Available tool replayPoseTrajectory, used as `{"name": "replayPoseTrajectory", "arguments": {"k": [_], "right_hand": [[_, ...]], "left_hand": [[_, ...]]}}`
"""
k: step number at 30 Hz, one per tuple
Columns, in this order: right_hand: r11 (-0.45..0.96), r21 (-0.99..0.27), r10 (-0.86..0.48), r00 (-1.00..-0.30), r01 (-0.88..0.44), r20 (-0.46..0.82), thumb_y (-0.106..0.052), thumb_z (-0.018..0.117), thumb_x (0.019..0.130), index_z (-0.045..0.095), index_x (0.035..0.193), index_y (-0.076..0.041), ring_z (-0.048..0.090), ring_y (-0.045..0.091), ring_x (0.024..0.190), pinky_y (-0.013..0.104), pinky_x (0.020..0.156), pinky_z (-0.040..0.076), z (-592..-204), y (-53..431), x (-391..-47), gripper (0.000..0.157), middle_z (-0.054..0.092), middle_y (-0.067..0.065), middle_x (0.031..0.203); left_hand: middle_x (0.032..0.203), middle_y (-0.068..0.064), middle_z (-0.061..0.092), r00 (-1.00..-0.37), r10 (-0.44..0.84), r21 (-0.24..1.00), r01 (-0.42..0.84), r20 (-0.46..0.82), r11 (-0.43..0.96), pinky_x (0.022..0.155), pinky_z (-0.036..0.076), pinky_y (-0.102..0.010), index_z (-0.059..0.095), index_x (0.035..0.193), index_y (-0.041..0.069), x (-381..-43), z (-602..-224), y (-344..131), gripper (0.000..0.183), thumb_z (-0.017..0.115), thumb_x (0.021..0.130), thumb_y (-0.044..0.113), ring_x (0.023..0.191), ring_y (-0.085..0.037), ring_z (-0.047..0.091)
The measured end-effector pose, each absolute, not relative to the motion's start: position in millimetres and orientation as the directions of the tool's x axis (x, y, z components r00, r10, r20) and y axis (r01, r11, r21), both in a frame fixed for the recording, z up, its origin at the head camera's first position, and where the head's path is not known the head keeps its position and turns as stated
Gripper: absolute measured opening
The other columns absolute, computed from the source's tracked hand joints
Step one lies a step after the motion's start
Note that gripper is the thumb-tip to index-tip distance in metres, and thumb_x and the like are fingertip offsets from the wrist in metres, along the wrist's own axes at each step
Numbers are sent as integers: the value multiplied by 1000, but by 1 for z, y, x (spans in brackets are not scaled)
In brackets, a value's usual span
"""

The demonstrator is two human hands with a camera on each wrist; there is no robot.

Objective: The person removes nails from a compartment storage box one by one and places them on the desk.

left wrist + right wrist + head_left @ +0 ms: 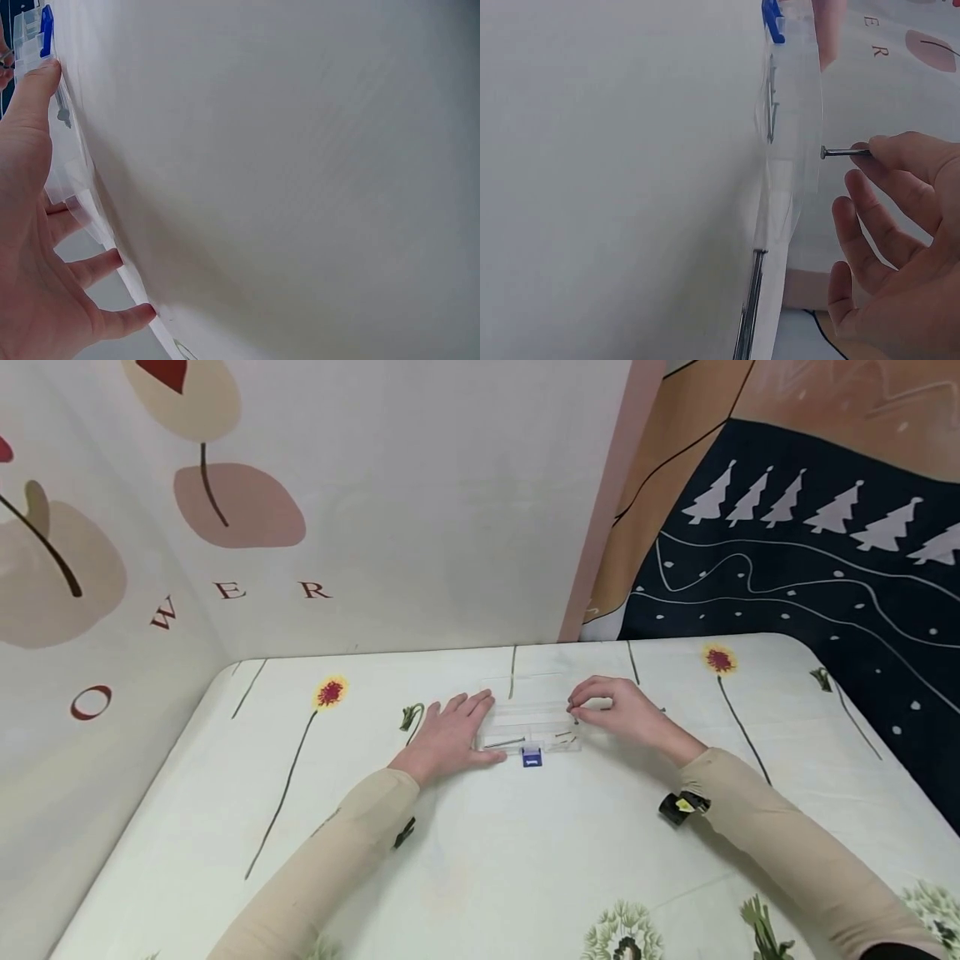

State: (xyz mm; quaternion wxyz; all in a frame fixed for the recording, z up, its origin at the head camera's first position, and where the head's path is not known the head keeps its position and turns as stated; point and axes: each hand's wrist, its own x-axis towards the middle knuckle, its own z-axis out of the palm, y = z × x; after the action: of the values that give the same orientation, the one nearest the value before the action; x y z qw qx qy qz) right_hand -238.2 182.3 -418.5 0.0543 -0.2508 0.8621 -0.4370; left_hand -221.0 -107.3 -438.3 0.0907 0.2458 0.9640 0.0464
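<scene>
A clear plastic box (pixel 525 717) with compartments and a blue latch (pixel 532 757) sits on the table. My left hand (pixel 453 733) has its fingers spread along the box's left side, thumb at the front corner. Over the box's right edge, my right hand (pixel 626 710) pinches a metal nail (pixel 844 152) between thumb and forefinger, head pointing away from the fingertips. Its other fingers are loosely bent. A long nail (pixel 505 743) lies in the front left compartment; several smaller nails (pixel 772 105) lie in the front right one.
Long nails (pixel 751 304) lie on the table right of the box, mostly hidden by my right hand in the head view. A flower-print cloth (pixel 480 852) covers the table. Printed fabric (pixel 420 527) hangs behind it, with dark tree-patterned fabric (pixel 795 560) at right.
</scene>
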Motion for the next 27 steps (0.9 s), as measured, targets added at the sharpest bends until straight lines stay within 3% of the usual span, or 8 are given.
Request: {"name": "replayPoseTrajectory", "arguments": {"k": [13, 19, 27], "right_hand": [[515, -797, -432, -899, -316, 77, -7, 69, 89, 74, 94, 0, 55, 29, 108, 53, 97, 42, -418, 208, -235, 9, 65, 12, 105], [511, -791, -459, -885, -336, 79, -3, 68, 89, 73, 94, 1, 56, 29, 105, 46, 90, 49, -423, 214, -235, 9, 65, 13, 105], [534, -744, -493, -863, -402, 113, -1, 68, 88, 74, 96, -2, 60, 25, 99, 44, 86, 50, -431, 224, -235, 10, 66, 10, 103]], "left_hand": [[159, -3, 19, -863, 479, 134, 462, -160, 877, 107, 23, -62, 24, 154, 11, -222, -440, -106, 93, 52, 86, 69, 141, -34, 23], [159, -4, 19, -864, 480, 145, 461, -155, 876, 106, 22, -63, 24, 154, 11, -221, -440, -107, 94, 52, 86, 69, 142, -34, 23], [159, -4, 19, -864, 480, 143, 461, -153, 876, 106, 22, -63, 24, 154, 11, -221, -439, -108, 94, 51, 86, 70, 142, -34, 23]]}}
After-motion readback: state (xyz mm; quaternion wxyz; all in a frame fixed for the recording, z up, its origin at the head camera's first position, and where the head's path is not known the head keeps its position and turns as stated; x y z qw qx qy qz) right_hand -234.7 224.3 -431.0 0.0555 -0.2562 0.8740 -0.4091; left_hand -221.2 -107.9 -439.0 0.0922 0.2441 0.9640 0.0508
